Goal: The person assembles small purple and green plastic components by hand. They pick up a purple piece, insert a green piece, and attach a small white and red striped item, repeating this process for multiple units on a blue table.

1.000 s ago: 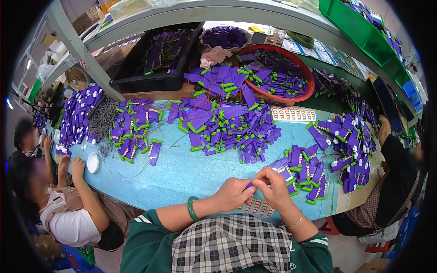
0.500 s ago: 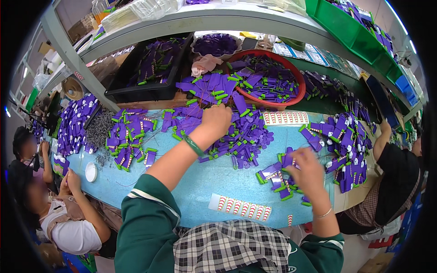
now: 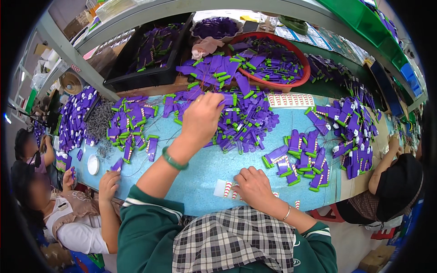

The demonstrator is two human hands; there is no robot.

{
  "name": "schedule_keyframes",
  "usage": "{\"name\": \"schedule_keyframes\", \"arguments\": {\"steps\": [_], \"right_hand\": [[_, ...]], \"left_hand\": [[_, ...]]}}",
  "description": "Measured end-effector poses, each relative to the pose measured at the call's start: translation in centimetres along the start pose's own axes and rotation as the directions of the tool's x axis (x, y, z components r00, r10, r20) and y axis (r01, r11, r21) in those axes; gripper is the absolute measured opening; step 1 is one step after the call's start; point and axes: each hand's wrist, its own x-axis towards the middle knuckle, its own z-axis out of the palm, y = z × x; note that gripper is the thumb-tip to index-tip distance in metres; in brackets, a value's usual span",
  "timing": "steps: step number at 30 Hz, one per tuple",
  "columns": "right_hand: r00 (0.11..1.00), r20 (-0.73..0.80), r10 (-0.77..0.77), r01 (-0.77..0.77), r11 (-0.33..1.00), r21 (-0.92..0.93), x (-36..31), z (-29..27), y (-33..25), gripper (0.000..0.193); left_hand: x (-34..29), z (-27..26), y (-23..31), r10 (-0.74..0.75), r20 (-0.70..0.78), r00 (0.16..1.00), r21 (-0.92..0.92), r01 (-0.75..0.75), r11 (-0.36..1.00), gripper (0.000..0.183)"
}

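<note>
My left hand [image 3: 202, 119] is closed at the near side of a heap of purple plastic pieces. Its thumb and fingers pinch a purple-and-green plastic piece [image 3: 230, 99]. Close to the table's front edge, my right hand [image 3: 254, 185] rests with bent fingers on a white sticker sheet [image 3: 219, 187] with red-and-white striped stickers. The fingertips grip at the sheet; the palm hides its middle. Right of that hand lies a group of purple pieces with green ends [image 3: 304, 157], several with striped stickers on them.
Beyond the heap stand a red basin [image 3: 306, 73] and a black tray [image 3: 109, 83], both with purple pieces. Another sticker sheet [image 3: 291, 100] lies behind. A shelf beam [image 3: 182, 18] spans above. Co-workers sit left [image 3: 86, 227] and right [image 3: 387, 191]. A small white dish [image 3: 93, 164] is at left.
My right hand has moved from the purple group on the right down-left onto the sticker sheet. My left hand has drawn back from the heap, with a purple-and-green piece in its fingers.
</note>
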Motion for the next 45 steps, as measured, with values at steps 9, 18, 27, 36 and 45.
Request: {"name": "schedule_keyframes", "arguments": {"steps": [9, 18, 27, 36, 45], "right_hand": [[0.998, -0.044, -0.047, 0.052, 0.992, 0.115, -0.1, 0.9, 0.4, 0.015], [0.987, -0.148, -0.064, 0.078, 0.993, 0.092, 0.5, 1.5, -0.2, 0.009], [0.989, -0.128, -0.068, 0.104, 0.947, 0.302, 1.0, 1.7, 0.6, 0.015], [0.948, 0.196, 0.252, -0.26, 0.252, 0.932, 1.1, -2.1, 2.1, 0.013], [0.93, -0.146, 0.337, -0.071, 0.556, 0.828, 1.3, -3.8, -0.4, 0.024]], "left_hand": [[-12.7, -3.0, 5.2, -0.342, 0.627, 0.7, -0.763, 0.639, -0.093, 0.018], [-17.7, 1.5, 5.4, -0.306, 0.704, 0.641, -0.693, 0.714, -0.099, 0.022], [-17.5, 1.4, 5.5, -0.351, 0.714, 0.605, -0.687, 0.701, -0.189, 0.021], [-14.6, -0.8, 5.3, -0.3, 0.733, 0.611, -0.621, 0.781, 0.074, 0.016], [-11.9, -1.1, 7.1, -0.293, 0.68, 0.672, -0.695, 0.718, 0.034, 0.007]]}}
